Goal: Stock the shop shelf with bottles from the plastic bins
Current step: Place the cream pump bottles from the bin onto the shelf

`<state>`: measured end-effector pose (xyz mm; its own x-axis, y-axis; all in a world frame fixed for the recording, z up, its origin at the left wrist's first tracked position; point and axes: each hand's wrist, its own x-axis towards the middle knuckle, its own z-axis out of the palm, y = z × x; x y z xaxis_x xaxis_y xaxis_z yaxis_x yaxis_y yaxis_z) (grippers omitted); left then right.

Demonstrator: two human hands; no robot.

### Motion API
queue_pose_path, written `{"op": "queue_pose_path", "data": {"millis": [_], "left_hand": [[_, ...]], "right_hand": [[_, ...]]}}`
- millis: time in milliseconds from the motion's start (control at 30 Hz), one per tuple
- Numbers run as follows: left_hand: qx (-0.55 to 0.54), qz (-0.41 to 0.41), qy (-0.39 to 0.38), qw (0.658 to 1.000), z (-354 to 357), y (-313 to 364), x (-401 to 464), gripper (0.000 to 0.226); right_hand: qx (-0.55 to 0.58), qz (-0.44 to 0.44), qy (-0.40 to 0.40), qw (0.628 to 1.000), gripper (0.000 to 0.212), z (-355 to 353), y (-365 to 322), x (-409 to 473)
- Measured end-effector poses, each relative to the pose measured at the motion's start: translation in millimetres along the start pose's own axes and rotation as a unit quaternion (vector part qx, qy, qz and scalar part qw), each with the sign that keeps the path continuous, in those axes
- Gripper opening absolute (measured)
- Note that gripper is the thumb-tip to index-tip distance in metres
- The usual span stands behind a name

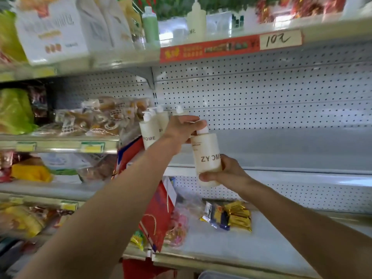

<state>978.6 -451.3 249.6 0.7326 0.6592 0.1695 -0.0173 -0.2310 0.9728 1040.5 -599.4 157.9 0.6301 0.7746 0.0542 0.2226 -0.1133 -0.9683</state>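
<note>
Head view: a shop aisle seen from close in, both bare arms reaching up toward the middle tier.
Shop shelf (281, 150): pale metal with a pegboard back; the middle tier is bare from 12 o'clock round to 3 o'clock of the held bottle.
Upper tier: a red price strip (209, 49) with a handwritten tag (280, 39) at 12 o'clock; above it a green bottle (150, 27) and a cream pump bottle (196, 21) stand upright.
Left bays: bagged snacks (100, 117) at 9 o'clock, blurred.
Lower tier: a red gift bag (159, 216) at 7 o'clock of the held bottle; gold foil packets (239, 216) at 6 o'clock.
Stocked bottles (150, 133): cream pump bottles stand upright on the middle tier, at 9 o'clock of the left hand; how many I cannot tell, the hand hides part of the group.
Held bottle (207, 156): cream, brown lettering, roughly upright, in front of the middle tier's edge, just beside the stocked group.
Left hand (181, 129): at 11 o'clock of the held bottle, fingers curled over its white pump cap (203, 130), clamped on the top.
Right hand (223, 174): at 5 o'clock, fingers wrapped round the bottle's base from behind, thumb under the lower front edge.
Grip relation: the bottle's body spans the gap between the two hands, label facing the camera.
</note>
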Motion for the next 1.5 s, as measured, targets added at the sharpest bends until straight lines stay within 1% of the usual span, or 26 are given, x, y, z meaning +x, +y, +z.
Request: {"op": "queue_pose_path", "data": {"millis": [233,400,467,533,700,833,900,967,1067,1100,1167,1233,1267,1367,1400,1500], "left_hand": [[0.028,0.046,0.009,0.998,-39,20,49,0.035],[0.048,0.045,0.006,0.998,-57,9,83,0.029],[0.052,0.037,0.001,0.998,-64,0,95,0.030],[0.056,0.029,-0.004,0.998,-69,-10,106,0.032],[0.068,0.019,-0.011,0.997,-79,-26,134,0.046],[0.115,0.003,-0.037,0.993,-83,-23,154,0.059],[0.135,0.008,-0.049,0.990,-87,-22,165,0.060],[0.159,0.012,-0.054,0.986,-89,-21,175,0.057],[0.204,0.006,-0.060,0.977,-88,-18,186,0.052],[0.222,0.005,-0.064,0.973,-86,-16,188,0.046],[0.261,0.004,-0.067,0.963,-83,-14,192,0.027],[0.300,0.002,-0.064,0.952,-78,-13,195,0.020],[0.316,0.001,-0.061,0.947,-76,-13,196,0.020],[0.338,0.001,-0.062,0.939,-73,-14,199,0.035],[0.344,0.001,-0.063,0.937,-73,-13,199,0.037],[0.353,-0.004,-0.063,0.933,-72,-14,200,0.029]], "right_hand": [[-0.013,-0.016,-0.004,1.000,0.060,19,-30,70],[-0.023,-0.002,0.009,1.000,0.064,41,-28,112],[-0.030,0.005,0.008,1.000,0.062,49,-25,126],[-0.043,0.011,0.012,0.999,0.059,57,-19,140],[-0.055,0.021,0.034,0.998,0.068,69,-6,173],[-0.069,0.013,0.041,0.997,0.080,74,-3,196],[-0.065,0.010,0.044,0.997,0.077,76,-2,204],[-0.064,0.008,0.046,0.997,0.078,78,-3,213],[-0.071,0.012,0.055,0.996,0.087,82,-4,228],[-0.074,0.019,0.059,0.995,0.092,83,-4,233],[-0.082,0.033,0.068,0.994,0.097,85,-3,240],[-0.084,0.038,0.069,0.993,0.096,86,-4,244],[-0.084,0.039,0.069,0.993,0.093,86,-3,246],[-0.085,0.039,0.074,0.993,0.094,87,-2,250],[-0.086,0.040,0.075,0.993,0.093,88,-1,251],[-0.095,0.041,0.083,0.991,0.088,90,-3,249]]}}
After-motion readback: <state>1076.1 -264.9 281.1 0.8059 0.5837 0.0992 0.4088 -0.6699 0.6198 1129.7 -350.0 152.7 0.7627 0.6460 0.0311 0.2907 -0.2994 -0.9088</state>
